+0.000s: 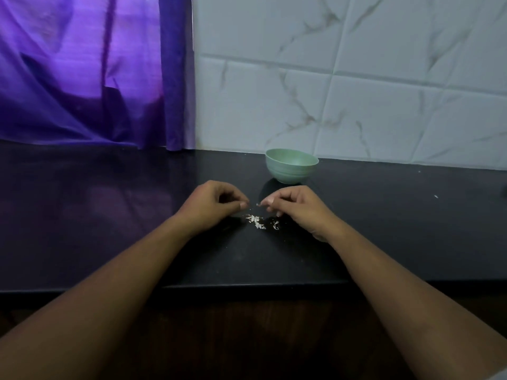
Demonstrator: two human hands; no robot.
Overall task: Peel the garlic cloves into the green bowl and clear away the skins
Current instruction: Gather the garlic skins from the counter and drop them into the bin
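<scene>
1. Right now the person is leaning both forearms over the black counter [109, 215], with the left hand [216, 204] and the right hand [296, 207] facing each other, just apart, above a small scatter of skins [256, 222].
2. The left hand is curling its fingers in, thumb meeting fingertip. I cannot tell whether anything is sitting in that pinch.
3. The right hand is pinching a pale scrap [258, 204] at its fingertips, probably a bit of skin, while its other fingers are curling under.
4. The green bowl [292, 167] is sitting upright just beyond the right hand, near the tiled wall [356, 91]. Its inside is not showing from here, and no cloves are showing on the counter either.
5. Judging by that, the peeling is looking done or nearly so, and clearing the skins is the step in hand.
6. To do it well, the person should be drawing the flakes into one tight heap with the side of a hand, not picking them up one at a time.
7. The skins are looking thin and light, so slow, low sweeps should be keeping them from scattering.
8. A stray white speck [436, 196] is lying well off to the right and needs collecting too.
</scene>
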